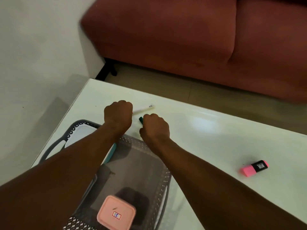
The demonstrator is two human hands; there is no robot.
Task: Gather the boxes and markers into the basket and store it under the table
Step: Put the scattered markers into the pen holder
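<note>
Left hand curls its fingers round the white marker, right hand round the green marker, at 12 o'clock of the basket. Lift both over its rim before letting go; the pink highlighter lies at 3 o'clock.

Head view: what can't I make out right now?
Head view throughout.
- Left hand and right hand: backs hide the fingers, grip unclear.
- Slim white marker: near end under the left hand.
- Green marker: only a tip shows past the right hand.
- Pink lidded box: cut by bottom edge.
- Grey perforated plastic basket: forearms cover part of its contents.
</note>
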